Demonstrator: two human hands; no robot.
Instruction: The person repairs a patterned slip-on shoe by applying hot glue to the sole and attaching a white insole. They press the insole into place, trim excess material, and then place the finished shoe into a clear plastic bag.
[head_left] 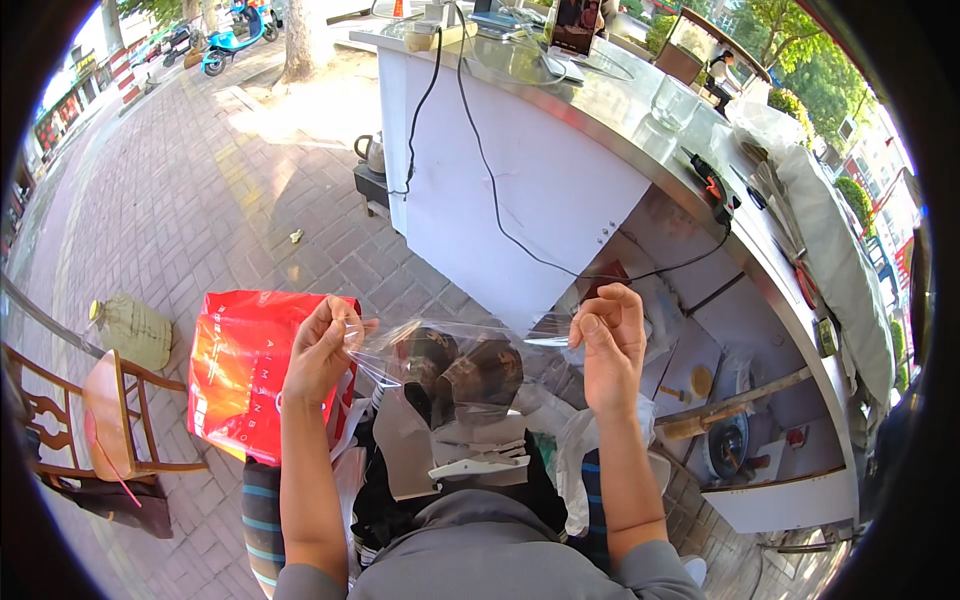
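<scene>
A sheet of clear plastic, perhaps a bag, is stretched between my two hands in front of me. My left hand pinches its left edge beside a red plastic bag with white lettering. At the other end, my right hand grips the plastic between thumb and fingers. Through the film show two dark rounded shapes whose kind I cannot make out. Over my lap lies a grey flat piece with a white narrow object on it.
A white counter with a metal edge curves ahead and right, black cables hanging down it. A glue gun-like tool rests on top. Open shelves beneath hold a brown-handled roller. To the left stand a wooden chair and a yellowish jug.
</scene>
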